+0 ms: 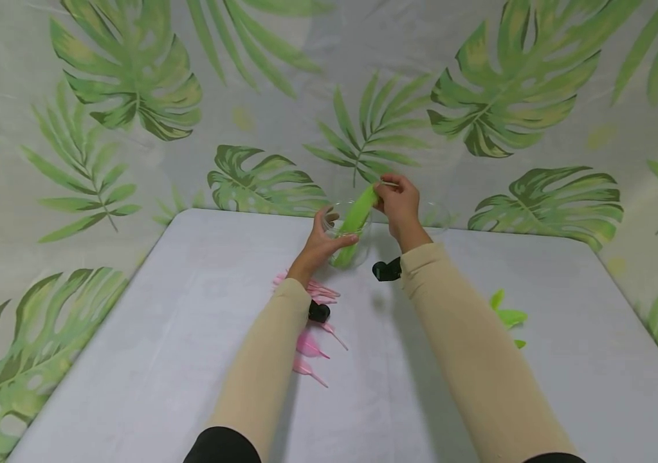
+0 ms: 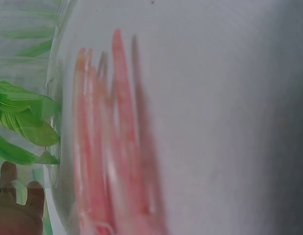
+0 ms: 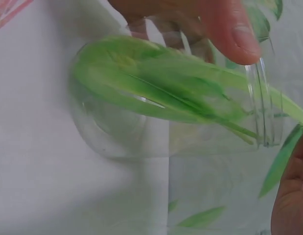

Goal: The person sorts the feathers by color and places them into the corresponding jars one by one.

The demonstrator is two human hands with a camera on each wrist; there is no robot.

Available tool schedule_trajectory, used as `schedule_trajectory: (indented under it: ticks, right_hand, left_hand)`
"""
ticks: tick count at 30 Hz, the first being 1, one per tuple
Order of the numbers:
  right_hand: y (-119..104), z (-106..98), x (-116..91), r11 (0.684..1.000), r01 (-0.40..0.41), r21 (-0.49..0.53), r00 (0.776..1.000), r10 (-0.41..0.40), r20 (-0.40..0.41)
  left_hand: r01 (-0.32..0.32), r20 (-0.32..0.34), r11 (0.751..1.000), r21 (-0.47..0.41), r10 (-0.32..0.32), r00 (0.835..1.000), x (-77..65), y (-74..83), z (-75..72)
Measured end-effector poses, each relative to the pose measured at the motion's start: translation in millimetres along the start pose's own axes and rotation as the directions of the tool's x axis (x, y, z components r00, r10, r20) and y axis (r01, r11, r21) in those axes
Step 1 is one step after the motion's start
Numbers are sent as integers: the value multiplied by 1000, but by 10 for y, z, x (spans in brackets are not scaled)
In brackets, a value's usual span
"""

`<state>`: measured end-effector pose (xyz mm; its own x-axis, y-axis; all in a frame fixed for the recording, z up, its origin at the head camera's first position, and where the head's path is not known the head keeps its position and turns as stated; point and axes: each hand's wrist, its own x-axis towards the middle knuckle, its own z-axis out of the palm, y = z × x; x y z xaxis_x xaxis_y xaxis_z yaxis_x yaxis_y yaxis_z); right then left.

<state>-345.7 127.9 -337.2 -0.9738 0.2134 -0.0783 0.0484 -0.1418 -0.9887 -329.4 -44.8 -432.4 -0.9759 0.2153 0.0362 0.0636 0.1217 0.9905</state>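
Note:
My left hand (image 1: 318,247) grips a clear jar (image 3: 127,147) near its rim, thumb on the near side. At the mouth of the jar, my right hand (image 1: 399,202) pinches the quill end of a long green feather (image 1: 357,215). Its vane reaches down inside. Another, shorter green feather (image 3: 161,93) lies in the jar, as the right wrist view shows through the wall. In the left wrist view, pink feather quills (image 2: 124,98) lie close to the jar. The right fingertips are partly cut off in the right wrist view.
Pink feathers (image 1: 308,345) lie on the white table (image 1: 190,308) below and beside the left forearm. More green feathers (image 1: 511,317) lie right of the right forearm, partly covered by it. Behind the right hand stands a second clear container (image 1: 437,215). A leaf-patterned curtain (image 1: 271,128) hangs behind.

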Motion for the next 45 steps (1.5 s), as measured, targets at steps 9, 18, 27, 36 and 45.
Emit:
schedule_trajectory:
  ticks: [9, 18, 27, 36, 45]
  right_hand:
    - [71, -22, -8, 1000, -8, -19, 1000, 8, 11]
    - [102, 28, -27, 997, 12, -75, 999, -9, 46]
    - [122, 36, -23, 988, 26, -153, 998, -16, 66]
    - [122, 35, -43, 983, 55, -177, 995, -38, 95]
    - [93, 29, -67, 977, 76, -198, 991, -52, 125]
  left_hand:
    - [-22, -7, 1000, -3, 22, 1000, -2, -16, 19]
    - [-6, -19, 1000, 8, 6, 1000, -34, -7, 30]
    - [12, -13, 1000, -1, -12, 1000, -46, -2, 20]
    - [4, -20, 1000, 13, -3, 1000, -39, -14, 24]
    - [31, -29, 999, 31, -30, 999, -30, 7, 23]
